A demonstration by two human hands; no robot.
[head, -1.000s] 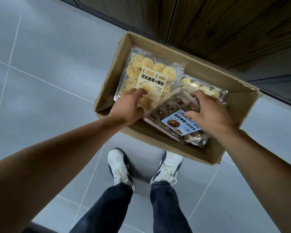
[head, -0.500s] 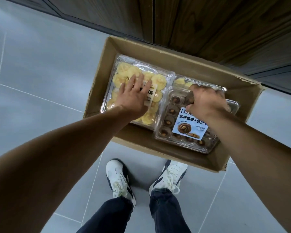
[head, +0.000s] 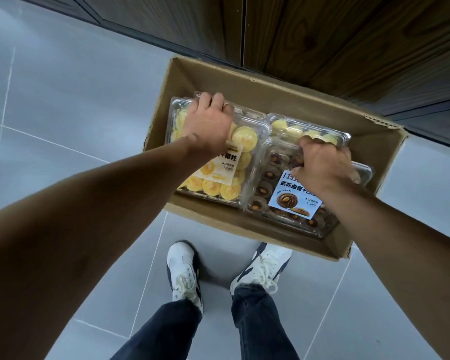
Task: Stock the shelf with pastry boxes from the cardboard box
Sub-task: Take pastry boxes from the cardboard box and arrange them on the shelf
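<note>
Left hand [head: 209,123] slid from flat on the lid to far edge of yellow pastry box [head: 220,165], fingers hooked over it; right hand [head: 322,165] grips brown pastry box [head: 294,196]. Both boxes in cardboard box [head: 278,105] on floor, likely readying 2-box lift.

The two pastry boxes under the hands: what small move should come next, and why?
Probably lift both straight up out of the cardboard box. The left hand curls over the far edge of the yellow pastry box and the right hand grips the far edge of the brown pastry box; neither has left the carton.
</note>
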